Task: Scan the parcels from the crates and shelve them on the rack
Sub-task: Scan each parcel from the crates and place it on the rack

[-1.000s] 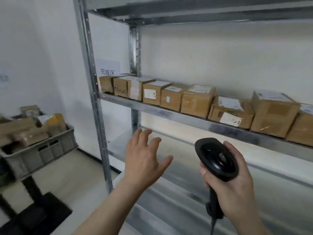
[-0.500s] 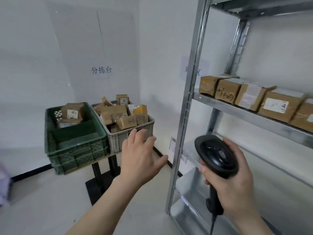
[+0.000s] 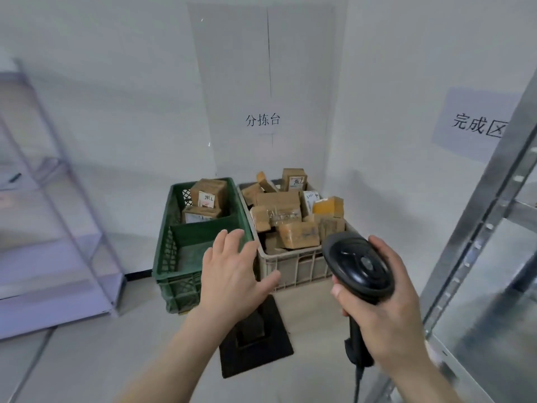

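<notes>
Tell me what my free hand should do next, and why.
Probably reach the left hand forward and pick one parcel from the front of the grey crate. That hand is open and holds nothing, the right hand already grips the scanner, and the grey crate is piled full.

- Pale grey-white walls [image 3: 116, 82] meet in a corner behind a tall, smooth panel [image 3: 261, 68] split by a thin vertical seam.
- A paper sign [image 3: 262, 120] reading 分拣台 is stuck on that panel.
- A second paper sign [image 3: 476, 125], reading 完成区, hangs on the right-hand wall.
- The floor [image 3: 87, 359] is light grey, with a dark skirting strip [image 3: 138, 276] along the wall's foot.
- A white-framed shelving unit [image 3: 58, 228], blurred, stands at the left.
- A black pedestal base [image 3: 255, 341] rests on the floor.
- Light is soft and even.
</notes>
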The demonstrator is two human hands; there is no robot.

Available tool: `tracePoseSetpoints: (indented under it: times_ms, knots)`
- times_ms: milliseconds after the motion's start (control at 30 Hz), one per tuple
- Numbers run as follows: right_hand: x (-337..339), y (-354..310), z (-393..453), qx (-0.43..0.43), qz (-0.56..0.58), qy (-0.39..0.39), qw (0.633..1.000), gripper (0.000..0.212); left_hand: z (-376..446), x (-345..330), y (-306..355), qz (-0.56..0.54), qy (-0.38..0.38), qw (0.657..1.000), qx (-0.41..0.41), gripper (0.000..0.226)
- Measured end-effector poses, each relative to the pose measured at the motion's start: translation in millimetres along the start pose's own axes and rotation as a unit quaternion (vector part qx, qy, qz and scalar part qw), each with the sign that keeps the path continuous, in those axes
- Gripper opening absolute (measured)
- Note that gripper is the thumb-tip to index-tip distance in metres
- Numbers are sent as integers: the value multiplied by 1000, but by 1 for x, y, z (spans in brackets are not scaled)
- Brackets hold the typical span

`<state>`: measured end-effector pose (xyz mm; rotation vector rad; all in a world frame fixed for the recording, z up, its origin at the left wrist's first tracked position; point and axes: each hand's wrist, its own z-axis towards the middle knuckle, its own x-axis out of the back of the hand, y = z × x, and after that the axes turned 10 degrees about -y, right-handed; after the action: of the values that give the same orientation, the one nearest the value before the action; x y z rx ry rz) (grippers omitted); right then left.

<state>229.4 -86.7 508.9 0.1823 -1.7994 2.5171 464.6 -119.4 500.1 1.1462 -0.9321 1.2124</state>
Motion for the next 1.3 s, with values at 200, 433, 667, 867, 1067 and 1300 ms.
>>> tracePoseSetpoints:
  times_ms: [200,433,667,867,1067,1300]
  knots:
    - [-32,27,91,5,16,-56,998,85,64,-11,-42,6,-5,997,76,83]
    - [-83,51,175,20,9,-87,996,88,139,-31,-105,1,-7,993,116,74]
    - [-158,89,256,27,-12,-74,997,87,243,-64,-198,5,-25,995,96,69]
    - [-233,114,321,13,-21,-65,998,86,336,-90,-276,19,-70,996,57,73]
    - [-276,126,369,29,-43,-40,998,78,398,-119,-327,24,-126,991,29,70]
    - [-294,142,403,15,-49,-34,998,83,444,-164,-376,35,-244,969,26,68]
